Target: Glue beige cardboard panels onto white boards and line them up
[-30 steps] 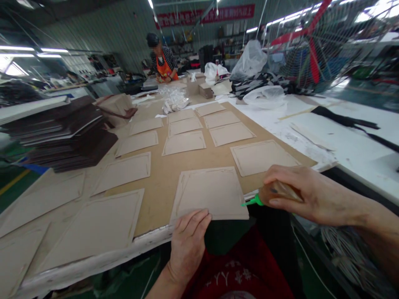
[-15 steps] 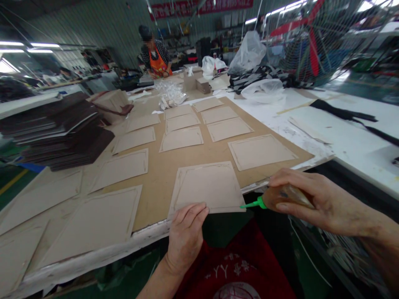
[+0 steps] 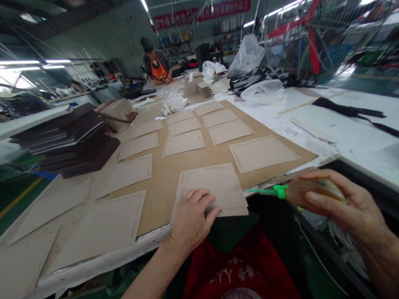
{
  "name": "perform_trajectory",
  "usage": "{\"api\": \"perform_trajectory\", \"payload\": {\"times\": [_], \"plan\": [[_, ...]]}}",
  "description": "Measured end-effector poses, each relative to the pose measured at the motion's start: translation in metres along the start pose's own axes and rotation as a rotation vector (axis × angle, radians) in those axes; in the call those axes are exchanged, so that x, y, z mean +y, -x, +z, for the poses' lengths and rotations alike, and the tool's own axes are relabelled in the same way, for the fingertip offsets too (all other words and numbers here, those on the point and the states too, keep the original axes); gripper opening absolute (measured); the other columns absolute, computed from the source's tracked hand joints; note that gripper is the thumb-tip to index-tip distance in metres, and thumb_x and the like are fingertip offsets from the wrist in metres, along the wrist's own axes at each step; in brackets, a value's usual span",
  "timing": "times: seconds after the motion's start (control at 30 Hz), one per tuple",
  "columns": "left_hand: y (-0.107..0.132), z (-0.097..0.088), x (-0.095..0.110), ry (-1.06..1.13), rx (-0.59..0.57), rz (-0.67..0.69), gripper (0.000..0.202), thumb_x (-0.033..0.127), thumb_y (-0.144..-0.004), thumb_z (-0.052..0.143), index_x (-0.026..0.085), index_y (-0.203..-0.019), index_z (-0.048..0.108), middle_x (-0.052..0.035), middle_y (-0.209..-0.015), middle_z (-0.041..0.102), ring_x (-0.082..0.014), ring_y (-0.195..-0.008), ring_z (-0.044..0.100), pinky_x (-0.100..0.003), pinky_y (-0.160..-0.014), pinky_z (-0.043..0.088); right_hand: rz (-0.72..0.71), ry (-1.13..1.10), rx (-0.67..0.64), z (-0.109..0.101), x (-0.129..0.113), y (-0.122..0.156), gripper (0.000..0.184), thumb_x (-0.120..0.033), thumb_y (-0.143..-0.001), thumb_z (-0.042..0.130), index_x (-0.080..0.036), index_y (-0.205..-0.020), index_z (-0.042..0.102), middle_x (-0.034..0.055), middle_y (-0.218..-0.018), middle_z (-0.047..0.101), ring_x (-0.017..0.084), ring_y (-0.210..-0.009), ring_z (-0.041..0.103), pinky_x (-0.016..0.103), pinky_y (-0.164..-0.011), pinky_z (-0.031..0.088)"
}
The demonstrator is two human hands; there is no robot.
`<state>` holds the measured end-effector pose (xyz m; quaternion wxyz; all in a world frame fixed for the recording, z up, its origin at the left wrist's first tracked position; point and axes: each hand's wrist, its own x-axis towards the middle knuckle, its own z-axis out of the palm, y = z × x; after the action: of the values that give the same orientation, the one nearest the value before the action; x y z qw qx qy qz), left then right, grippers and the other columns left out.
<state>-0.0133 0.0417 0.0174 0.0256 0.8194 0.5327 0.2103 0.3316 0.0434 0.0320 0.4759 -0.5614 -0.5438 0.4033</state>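
My left hand point(image 3: 195, 214) lies on the near beige panel point(image 3: 218, 178), fingers spread over its front part and thumb apart near the front edge. A second sheet edge shows just below this panel at its front right corner. Glue lines run along the panel's borders. My right hand point(image 3: 346, 207) is wrapped round a brownish glue bottle point(image 3: 311, 193) with a green nozzle pointing left. The nozzle tip is close to the panel's right side, off its surface. Another glue-lined panel point(image 3: 264, 153) lies to the right behind it.
Several similar panels point(image 3: 124, 174) lie in rows on the brown board point(image 3: 168, 182). Stacked dark sheets point(image 3: 75, 143) stand at the left. Plastic bags point(image 3: 249, 52), dark strips and a large fan point(image 3: 308, 41) are at the back right. A person in an orange apron point(image 3: 158, 70) works at the far end.
My right hand has drawn the glue bottle right, lifting its tip off the panel's front corner. My left hand has moved from the front edge farther onto the panel.
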Motion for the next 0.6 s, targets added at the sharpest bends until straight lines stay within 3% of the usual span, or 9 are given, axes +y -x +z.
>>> {"api": "perform_trajectory", "payload": {"times": [0.13, 0.23, 0.33, 0.4, 0.5, 0.6], "plan": [[-0.013, -0.008, -0.010, -0.056, -0.166, 0.114, 0.025, 0.032, -0.083, 0.075, 0.023, -0.105, 0.068, -0.0022, -0.110, 0.068, -0.0222, -0.102, 0.060, -0.038, -0.090, 0.052, 0.042, -0.130, 0.042, -0.004, 0.021, 0.011, 0.037, -0.046, -0.074, 0.077, -0.032, -0.107, 0.067, 0.0061, -0.108, 0.070, 0.031, -0.087, 0.068, 0.039, -0.068, 0.058], [-0.018, -0.014, -0.018, -0.091, -0.189, 0.215, 0.031, 0.029, -0.079, 0.079, 0.026, -0.107, 0.067, 0.0004, -0.111, 0.069, -0.0200, -0.101, 0.062, -0.033, -0.087, 0.053, 0.042, -0.194, 0.068, -0.004, 0.030, 0.016, 0.038, -0.047, -0.073, 0.077, -0.029, -0.105, 0.068, 0.0060, -0.105, 0.070, 0.030, -0.083, 0.068, 0.037, -0.065, 0.058], [-0.019, -0.012, -0.022, -0.175, -0.142, 0.310, 0.022, 0.028, -0.086, 0.072, 0.026, -0.107, 0.067, 0.0004, -0.108, 0.070, -0.0188, -0.097, 0.064, -0.030, -0.083, 0.054, 0.040, -0.242, 0.089, 0.005, 0.029, 0.018, 0.037, -0.047, -0.073, 0.076, -0.027, -0.102, 0.068, 0.0064, -0.101, 0.071, 0.029, -0.082, 0.068, 0.037, -0.067, 0.057], [-0.017, -0.007, -0.023, -0.272, -0.066, 0.436, 0.017, 0.024, -0.094, 0.057, 0.024, -0.107, 0.067, -0.0014, -0.106, 0.072, -0.0188, -0.095, 0.066, -0.030, -0.083, 0.054, 0.050, -0.288, 0.083, 0.012, 0.024, 0.019, 0.036, -0.048, -0.075, 0.074, -0.026, -0.102, 0.067, 0.0065, -0.100, 0.070, 0.028, -0.083, 0.068, 0.038, -0.070, 0.056], [-0.010, -0.004, -0.025, -0.428, 0.081, 0.602, 0.033, 0.010, -0.095, 0.039, 0.019, -0.110, 0.067, -0.0038, -0.106, 0.074, -0.0178, -0.095, 0.068, -0.029, -0.084, 0.053, 0.054, -0.339, 0.086, 0.018, 0.018, 0.020, 0.036, -0.049, -0.073, 0.075, -0.026, -0.100, 0.067, 0.0054, -0.097, 0.071, 0.028, -0.082, 0.067, 0.038, -0.070, 0.054], [-0.009, -0.012, -0.030, -0.506, 0.145, 0.676, 0.036, 0.005, -0.091, 0.039, 0.021, -0.105, 0.068, -0.0011, -0.098, 0.076, -0.0147, -0.086, 0.070, -0.025, -0.078, 0.054, 0.057, -0.390, 0.114, 0.019, 0.013, 0.020, 0.035, -0.049, -0.070, 0.077, -0.028, -0.096, 0.069, 0.0043, -0.097, 0.071, 0.027, -0.081, 0.067, 0.036, -0.067, 0.053]]}}
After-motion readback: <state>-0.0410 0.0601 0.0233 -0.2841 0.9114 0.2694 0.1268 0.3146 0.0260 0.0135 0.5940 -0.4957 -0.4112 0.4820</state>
